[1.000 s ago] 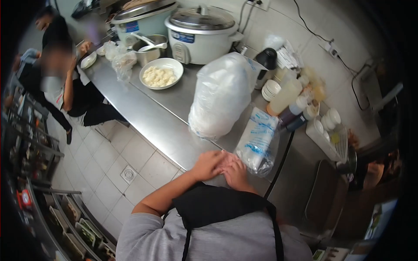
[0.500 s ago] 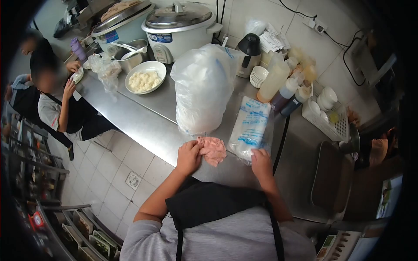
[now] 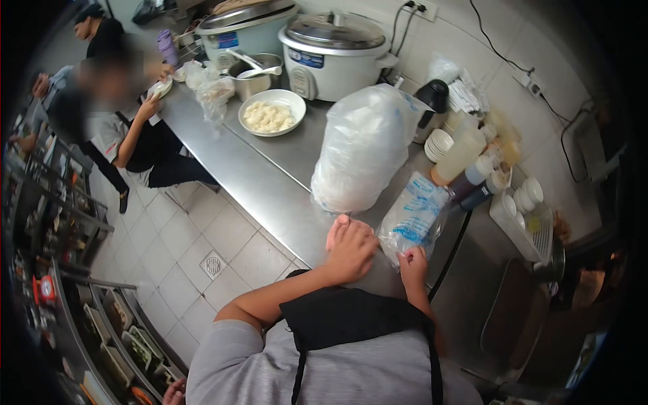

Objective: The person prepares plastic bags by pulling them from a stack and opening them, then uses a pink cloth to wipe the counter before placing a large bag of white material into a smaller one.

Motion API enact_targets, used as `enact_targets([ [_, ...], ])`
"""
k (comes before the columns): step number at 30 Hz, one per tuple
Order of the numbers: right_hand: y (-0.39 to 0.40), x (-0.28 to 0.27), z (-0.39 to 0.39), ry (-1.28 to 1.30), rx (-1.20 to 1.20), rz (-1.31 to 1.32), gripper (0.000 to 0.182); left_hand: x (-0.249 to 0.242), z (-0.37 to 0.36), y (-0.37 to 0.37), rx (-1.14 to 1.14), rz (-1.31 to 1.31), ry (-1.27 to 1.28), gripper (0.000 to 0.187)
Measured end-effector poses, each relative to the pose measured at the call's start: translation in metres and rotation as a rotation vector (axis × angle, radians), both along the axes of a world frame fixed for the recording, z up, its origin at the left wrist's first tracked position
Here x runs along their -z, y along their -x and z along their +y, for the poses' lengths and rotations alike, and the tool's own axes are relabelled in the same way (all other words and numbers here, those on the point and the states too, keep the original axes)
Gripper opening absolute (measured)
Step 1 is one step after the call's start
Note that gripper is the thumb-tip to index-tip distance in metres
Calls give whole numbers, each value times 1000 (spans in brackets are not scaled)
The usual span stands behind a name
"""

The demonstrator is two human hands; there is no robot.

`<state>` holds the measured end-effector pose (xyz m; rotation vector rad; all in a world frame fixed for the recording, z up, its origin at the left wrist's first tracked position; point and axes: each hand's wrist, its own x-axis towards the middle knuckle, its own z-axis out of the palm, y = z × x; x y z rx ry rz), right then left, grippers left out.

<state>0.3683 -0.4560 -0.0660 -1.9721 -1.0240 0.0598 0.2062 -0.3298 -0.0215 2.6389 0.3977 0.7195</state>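
Note:
A crumpled pink cloth (image 3: 333, 233) lies on the steel counter in front of a big stuffed plastic bag (image 3: 364, 152). My left hand (image 3: 352, 251) is over the cloth and covers most of it. Its fingers point right, loosely bent and apart, with nothing visible in them; whether the palm touches the cloth is hidden. To the right lies a clear plastic packet with blue print (image 3: 413, 214). My right hand (image 3: 412, 263) is at the packet's near edge, fingers pinched on the loose plastic.
A white bowl of rice (image 3: 272, 113), rice cookers (image 3: 335, 57) and a steel pot (image 3: 255, 75) stand further back. Sauce bottles (image 3: 476, 172) and a white basket of bowls (image 3: 521, 219) are at right. Another person (image 3: 145, 131) sits at the counter's left side, holding a dish.
My left hand has moved right, from the cloth's left edge to over it. My right hand stays at the packet's near edge. The camera view has turned left, shifting the scene rightward.

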Motion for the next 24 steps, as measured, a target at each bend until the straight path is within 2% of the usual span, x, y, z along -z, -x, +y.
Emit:
enact_targets([
  [4,6,-3,1,-86,-125,64,13,23,-16,-24,257,76,-73,57],
  [7,17,-18,3,-187,-113,-52,12,34,-22,-37,313,147,-70,58],
  [10,29,-43,7,-174,-179,-210,11,23,-25,-44,275,103,22,59],
  [13,49,-57,7,-83,-466,-30,8,53,-26,-64,81,-209,32,50],
  [16,74,-86,17,-134,-836,-100,8,62,-19,-70,235,-255,785,47],
  [18,72,-99,19,-218,-836,-115,11,54,-8,-67,331,-270,1286,45],
  [19,71,-102,21,-260,-841,-121,15,52,-2,-61,280,-196,1373,45],
  [20,71,-101,22,-295,-717,-110,21,41,4,-53,225,-123,1459,45],
  [21,71,-100,22,-327,-592,-95,28,2,8,-26,79,28,1374,45],
  [22,71,-98,21,-357,-465,-77,36,-17,16,-7,-7,27,1386,47],
  [23,62,-87,23,-262,-455,-59,51,-36,24,12,-92,24,1398,49],
  [24,58,-79,24,-141,-448,-139,51,-36,35,22,-123,-150,1402,49],
])
